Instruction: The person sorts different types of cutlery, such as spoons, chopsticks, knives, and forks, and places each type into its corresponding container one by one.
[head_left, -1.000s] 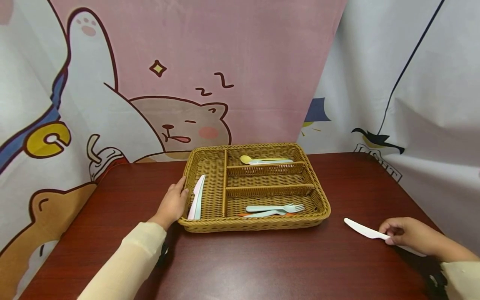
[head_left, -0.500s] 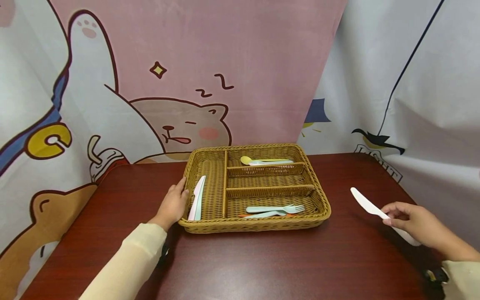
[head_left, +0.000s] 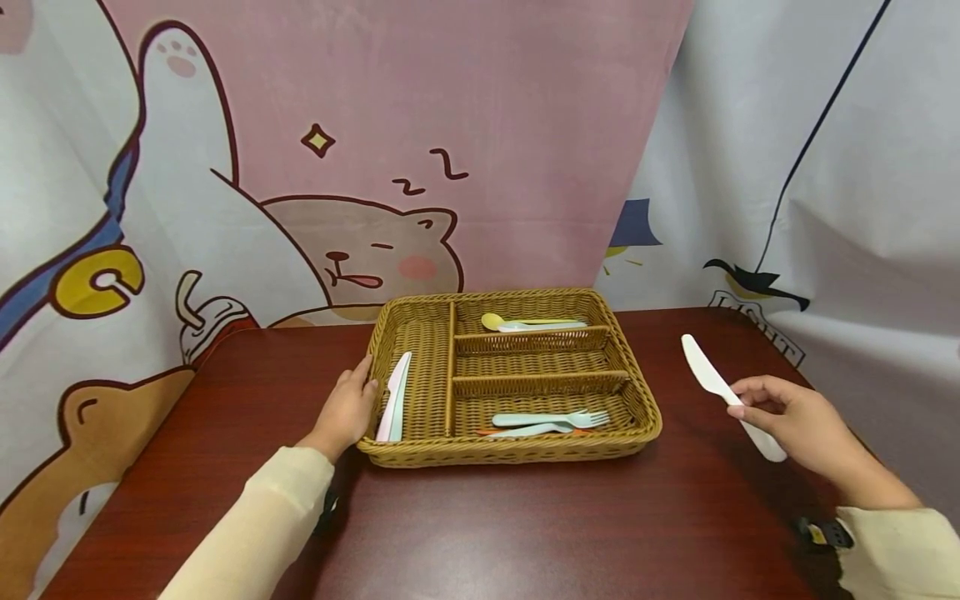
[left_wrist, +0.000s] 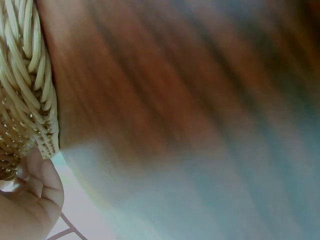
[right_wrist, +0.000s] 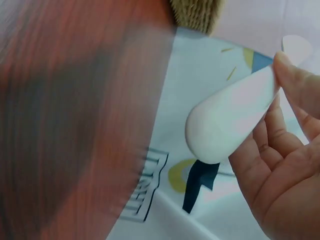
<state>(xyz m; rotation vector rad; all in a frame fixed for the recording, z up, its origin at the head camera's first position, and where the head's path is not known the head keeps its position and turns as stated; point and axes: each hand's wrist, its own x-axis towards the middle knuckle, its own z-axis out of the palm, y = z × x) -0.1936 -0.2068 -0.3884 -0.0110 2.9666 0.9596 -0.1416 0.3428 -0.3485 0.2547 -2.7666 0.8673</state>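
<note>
At the left side of a wicker cutlery basket [head_left: 510,452], my left hand [head_left: 345,412] holds the rim; in the left wrist view its bent fingers [left_wrist: 37,175] meet the weave. Off to the right, my right hand [head_left: 795,425] pinches a white plastic knife [head_left: 705,371] between thumb and fingers, above the table. The blade points away and to the left. In the right wrist view the rounded handle end [right_wrist: 225,122] faces the camera. Inside the basket's long left compartment lie a pink knife [head_left: 391,408] and a pale green knife [head_left: 401,400], side by side.
The front right compartment holds pale green forks [head_left: 585,417] over something orange. A yellow spoon [head_left: 492,321] and a pale piece of cutlery [head_left: 540,327] lie in the back compartment. Two dividers [head_left: 536,380] separate the right side. A printed cloth [head_left: 525,150] hangs behind the dark red table [head_left: 480,533].
My right hand has risen from low over the table and moved left and away from me, carrying the white knife, whose blade now points more forward. My left hand stays at the basket.
</note>
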